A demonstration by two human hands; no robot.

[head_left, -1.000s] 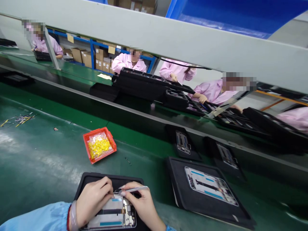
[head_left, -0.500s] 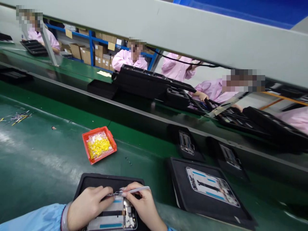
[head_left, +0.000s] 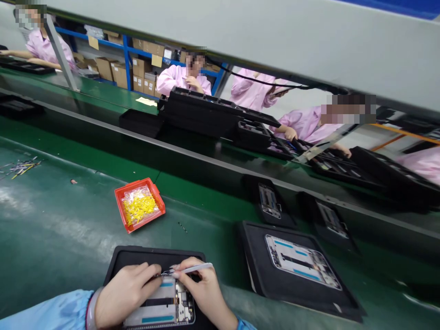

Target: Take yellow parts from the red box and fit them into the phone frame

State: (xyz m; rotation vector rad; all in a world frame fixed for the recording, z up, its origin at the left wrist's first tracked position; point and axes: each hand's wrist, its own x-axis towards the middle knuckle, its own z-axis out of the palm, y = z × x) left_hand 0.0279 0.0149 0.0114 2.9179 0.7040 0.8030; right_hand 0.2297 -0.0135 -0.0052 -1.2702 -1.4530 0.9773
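An opened phone frame (head_left: 156, 302), with blue strips and a bare circuit board on one end, lies on a black foam tray (head_left: 144, 255) in front of me. My left hand (head_left: 129, 291) is closed at the frame's far edge, thumb and forefinger pinched on it. From the other side my right hand (head_left: 204, 284) grips light-coloured tweezers (head_left: 197, 268) between thumb and fingers. Their tips point left, reaching the frame's far edge close to my left fingertips. Whatever tiny part lies between the tips is too small to make out.
Beyond the tray stands a red bin (head_left: 156, 217) of small yellow pieces. Right of it, another phone frame (head_left: 299, 261) rests on black trays (head_left: 261, 279). Loose strips (head_left: 24, 167) lie at left. Co-workers in pink sit across the line, behind stacked black trays (head_left: 199, 112).
My hands and the tweezers hold nearly the same place at the frame's edge. The view has shifted slightly. Across the line, the co-worker at far left has lowered a black tray flat.
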